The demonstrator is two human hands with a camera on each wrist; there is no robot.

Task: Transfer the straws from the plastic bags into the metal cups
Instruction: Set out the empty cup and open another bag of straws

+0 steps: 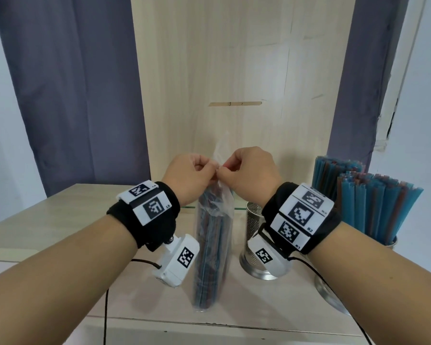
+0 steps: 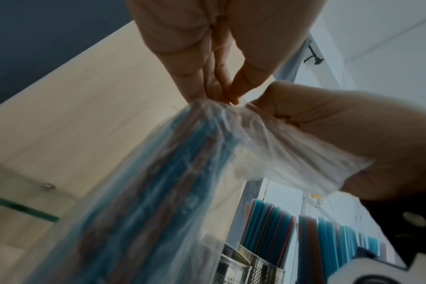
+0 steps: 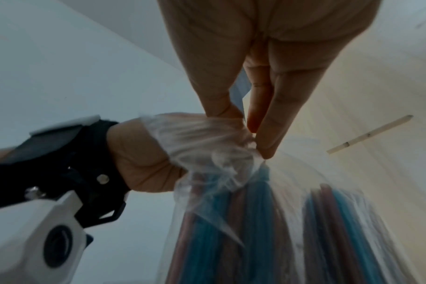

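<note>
Forearms: nearest, both wearing black wrist bands.
Plastic bag (image 1: 213, 235): upright on the shelf, full of straws (image 1: 210, 257).
Empty metal cup (image 1: 255, 242): just right of it.
Left hand (image 1: 188, 174), right hand (image 1: 249, 170): each pinches the bag's mouth.
Risk: a sudden tear could scatter straws.

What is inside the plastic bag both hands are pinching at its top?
The plastic bag holds a packed bundle of blue and reddish-brown straws standing upright. Left hand and right hand bunch the film, hiding the straw tips.
</note>
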